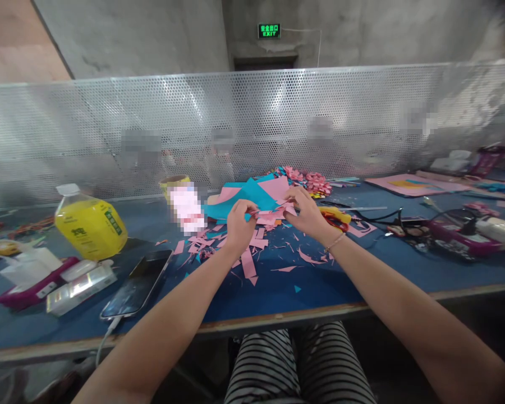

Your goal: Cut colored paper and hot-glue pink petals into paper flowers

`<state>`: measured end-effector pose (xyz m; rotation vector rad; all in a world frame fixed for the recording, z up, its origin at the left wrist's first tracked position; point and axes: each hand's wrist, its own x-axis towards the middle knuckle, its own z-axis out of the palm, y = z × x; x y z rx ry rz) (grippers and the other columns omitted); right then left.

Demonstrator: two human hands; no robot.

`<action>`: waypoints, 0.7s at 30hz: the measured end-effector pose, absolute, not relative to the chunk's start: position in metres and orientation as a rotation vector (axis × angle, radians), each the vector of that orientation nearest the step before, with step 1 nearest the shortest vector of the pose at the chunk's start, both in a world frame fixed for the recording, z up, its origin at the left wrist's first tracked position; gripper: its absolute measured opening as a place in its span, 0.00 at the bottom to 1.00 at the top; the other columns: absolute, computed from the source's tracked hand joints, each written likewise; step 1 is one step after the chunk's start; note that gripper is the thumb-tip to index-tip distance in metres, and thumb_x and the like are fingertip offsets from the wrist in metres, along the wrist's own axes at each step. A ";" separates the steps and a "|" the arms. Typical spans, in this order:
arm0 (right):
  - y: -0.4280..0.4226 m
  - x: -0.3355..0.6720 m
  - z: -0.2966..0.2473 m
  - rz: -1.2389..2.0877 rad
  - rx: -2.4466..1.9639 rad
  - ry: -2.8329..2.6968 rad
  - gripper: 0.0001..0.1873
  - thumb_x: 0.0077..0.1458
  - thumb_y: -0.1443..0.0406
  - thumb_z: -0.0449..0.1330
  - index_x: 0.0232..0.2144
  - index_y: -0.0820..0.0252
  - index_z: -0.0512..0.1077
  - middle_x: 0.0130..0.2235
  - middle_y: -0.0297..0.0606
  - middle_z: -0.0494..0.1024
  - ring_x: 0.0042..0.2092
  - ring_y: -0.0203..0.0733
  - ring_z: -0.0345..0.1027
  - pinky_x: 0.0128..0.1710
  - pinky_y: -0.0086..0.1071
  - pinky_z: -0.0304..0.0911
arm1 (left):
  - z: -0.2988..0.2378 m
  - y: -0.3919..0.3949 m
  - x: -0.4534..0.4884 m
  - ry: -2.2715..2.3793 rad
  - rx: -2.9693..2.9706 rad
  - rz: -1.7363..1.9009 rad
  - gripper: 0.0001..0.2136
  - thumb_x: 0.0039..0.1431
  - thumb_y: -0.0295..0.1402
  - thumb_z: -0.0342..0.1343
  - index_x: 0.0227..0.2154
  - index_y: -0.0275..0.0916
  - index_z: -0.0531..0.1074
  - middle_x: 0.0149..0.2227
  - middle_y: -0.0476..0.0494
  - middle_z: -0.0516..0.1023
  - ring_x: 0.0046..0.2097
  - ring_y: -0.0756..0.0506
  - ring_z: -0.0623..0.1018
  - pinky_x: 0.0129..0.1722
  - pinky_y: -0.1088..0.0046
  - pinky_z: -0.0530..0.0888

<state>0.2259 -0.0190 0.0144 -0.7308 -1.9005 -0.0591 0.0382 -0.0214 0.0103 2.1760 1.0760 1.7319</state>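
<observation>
My left hand (240,225) is closed in a pinch over the paper pile, with the thin edge of a pink paper piece at its fingertips. Across from it, my right hand (306,214) pinches pink paper (289,209) between thumb and fingers. Behind both hands lie overlapping blue paper sheets (252,193) and a larger pink sheet (278,185). Pink paper scraps (248,264) are strewn under and in front of the hands. Scissors with yellow and orange handles (336,217) lie beside my right wrist, partly hidden by it.
A yellow-liquid jug (92,227), a white box (82,289) and a charging phone (138,286) stand or lie left. An upright lit phone (187,207) leans on a roll. Pink paper flowers (315,182) lie behind; a purple tool (463,233) lies right. A perforated metal screen (269,118) borders the table.
</observation>
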 end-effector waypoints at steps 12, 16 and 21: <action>-0.025 0.228 0.018 -0.268 -0.589 -2.045 0.11 0.43 0.74 0.54 0.31 0.56 0.62 0.33 0.38 0.67 0.39 0.42 0.61 0.41 0.40 0.59 | 0.017 -0.029 0.036 1.035 2.345 1.856 0.09 0.41 0.19 0.48 0.22 0.41 0.60 0.30 0.47 0.72 0.37 0.46 0.70 0.37 0.69 0.65; -0.028 0.228 0.019 -0.250 -0.571 -2.071 0.10 0.43 0.73 0.54 0.30 0.56 0.61 0.32 0.36 0.67 0.37 0.41 0.60 0.39 0.38 0.59 | 0.018 -0.030 0.036 1.019 2.349 1.881 0.10 0.39 0.18 0.47 0.22 0.41 0.60 0.31 0.47 0.72 0.37 0.46 0.70 0.38 0.68 0.65; -0.030 0.227 0.018 -0.180 -0.586 -2.080 0.09 0.42 0.72 0.53 0.29 0.56 0.59 0.32 0.36 0.66 0.37 0.41 0.60 0.40 0.38 0.58 | 0.020 -0.032 0.038 1.054 2.298 1.844 0.12 0.37 0.16 0.47 0.22 0.41 0.60 0.30 0.48 0.72 0.36 0.46 0.70 0.38 0.68 0.66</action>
